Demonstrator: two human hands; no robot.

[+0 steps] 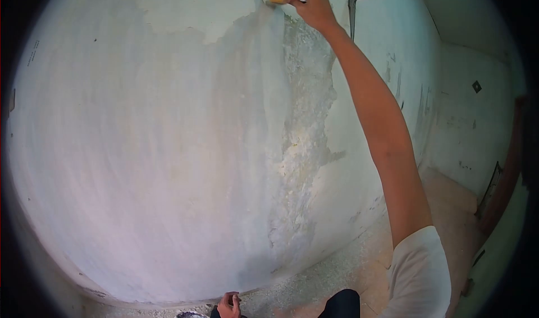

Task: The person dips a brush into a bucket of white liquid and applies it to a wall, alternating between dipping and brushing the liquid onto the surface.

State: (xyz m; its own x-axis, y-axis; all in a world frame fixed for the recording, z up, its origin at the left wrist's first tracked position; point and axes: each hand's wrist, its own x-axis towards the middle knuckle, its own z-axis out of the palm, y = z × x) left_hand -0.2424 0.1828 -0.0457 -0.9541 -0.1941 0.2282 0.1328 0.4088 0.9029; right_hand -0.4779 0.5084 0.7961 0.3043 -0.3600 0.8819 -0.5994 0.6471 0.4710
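Note:
My right hand [312,6] is raised high against the wall [168,166], its fingers closed round the orange and yellow handle of a scraper [277,0]. The scraper's pale blade lies at the wall, by the upper edge of a greyish smoothed area. Just below and right of it runs a rough, flaking patch [306,99] where the surface has come away. Low in the view, my left hand [229,305] is near my lap, fingers loosely curled with a gap to the thumb and nothing visible in it.
A bent dark metal piece [352,15] shows on the wall right of my hand. Flakes and dust cover the floor [314,284] along the wall's foot. The rim of a container [191,315] shows beside my left hand. Another wall [469,110] stands at the right.

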